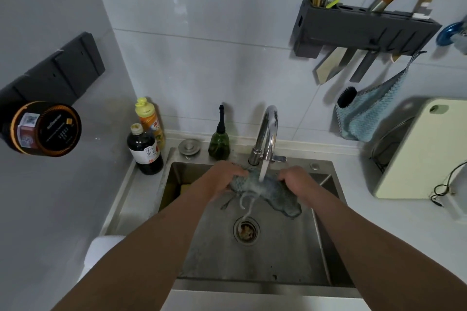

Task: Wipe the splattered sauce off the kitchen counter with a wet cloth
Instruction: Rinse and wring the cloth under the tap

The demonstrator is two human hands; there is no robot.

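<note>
A dark sauce bottle (145,150) and a yellow-capped bottle (149,121) are noted at the sink's (283,260) rear left corner, with a green pump bottle (218,142) on the rear rim beside the tap (266,134). A pale cutting board (414,149) is propped on the bench (394,230) to the right; a knife rack (364,29) is fixed to the wall above. Water is seen running from the tap onto the cloth (262,184), which is held over the sink basin. The left hand (222,177) is curled around the cloth's left end, the right hand (297,179) around its right end.
</note>
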